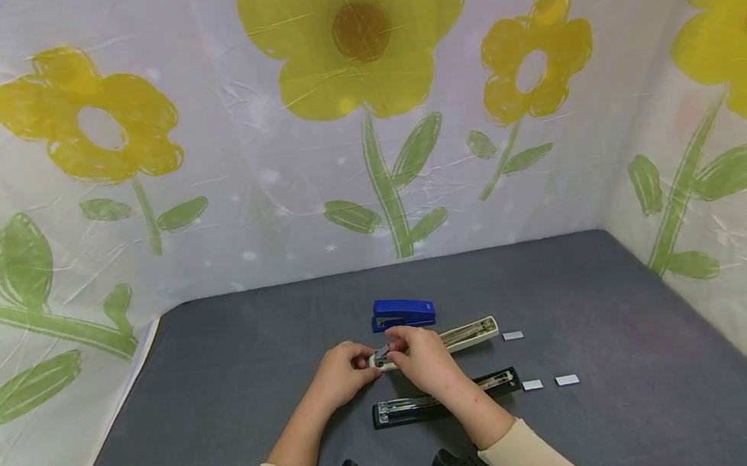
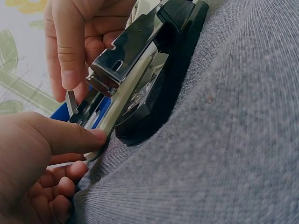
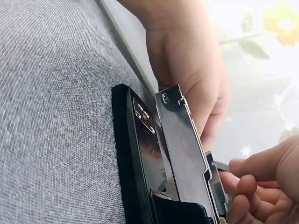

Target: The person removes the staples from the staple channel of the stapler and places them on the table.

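A cream stapler (image 1: 471, 333) lies opened out on the dark tabletop, its magazine showing. My left hand (image 1: 337, 375) grips its left end, the thumb pressing on the cream edge in the left wrist view. Above that end, my right hand (image 1: 422, 358) pinches a short grey staple strip (image 3: 220, 165) between thumb and finger. The strip (image 2: 71, 102) stands tilted at the magazine in the left wrist view. Nearer to me lies a black stapler (image 1: 408, 411), also opened out, partly hidden under my right forearm.
A blue stapler (image 1: 402, 312) stands closed behind the cream one. Small white strips lie to the right: one (image 1: 513, 335) beside the cream stapler, another (image 1: 532, 385) near the black one, a third (image 1: 567, 380) farther right. A flowered cloth (image 1: 259, 200) hangs behind the table.
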Available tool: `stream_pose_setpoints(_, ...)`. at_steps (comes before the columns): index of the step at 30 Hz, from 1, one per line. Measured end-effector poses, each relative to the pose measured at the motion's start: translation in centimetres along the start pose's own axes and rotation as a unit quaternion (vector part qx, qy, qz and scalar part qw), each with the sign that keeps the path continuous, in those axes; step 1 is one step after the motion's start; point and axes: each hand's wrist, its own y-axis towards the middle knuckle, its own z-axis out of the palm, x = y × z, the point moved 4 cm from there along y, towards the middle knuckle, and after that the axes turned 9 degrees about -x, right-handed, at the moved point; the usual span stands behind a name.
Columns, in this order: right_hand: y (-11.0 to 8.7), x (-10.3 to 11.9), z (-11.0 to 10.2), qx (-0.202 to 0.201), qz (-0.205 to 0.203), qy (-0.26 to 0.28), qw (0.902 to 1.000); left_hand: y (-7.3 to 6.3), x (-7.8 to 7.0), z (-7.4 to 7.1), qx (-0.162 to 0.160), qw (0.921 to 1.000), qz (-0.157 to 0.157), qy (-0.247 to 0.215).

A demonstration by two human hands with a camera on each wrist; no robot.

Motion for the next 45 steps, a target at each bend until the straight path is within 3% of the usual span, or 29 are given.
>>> stream_pose_setpoints(6,0.2,0.1,0.0,-0.004,-0.031,-0.029,0.9991,0.3,0.0,0.0,0.002,1.0,-0.005,-0.001)
stream_pose_setpoints(13,0.6,0.3,0.1,-0.037,-0.06,-0.063,0.9955,0.3,0.1,-0.1,0.0,1.0,-0.005,0.005)
stream_pose_setpoints(22,0.8,0.5,-0.2,-0.048,-0.06,-0.046,0.9959,0.4,0.1,-0.4,-0.001,1.0,-0.008,-0.004)
stream_pose_setpoints(31,0.8,0.7,-1.8,-0.026,0.006,0.009,0.9996,0.2,0.3,-0.5,-0.003,0.9999,-0.011,0.007)
stream_pose_setpoints(38,0.9,0.7,-4.4,-0.036,0.037,0.014,0.9986,0.1,0.5,-0.3,-0.008,0.9998,-0.014,0.009)
stream_pose_setpoints(45,0.6,0.3,-7.6,-0.056,0.078,0.013,0.9953,-0.2,0.2,0.1,-0.001,0.9999,0.004,0.01)
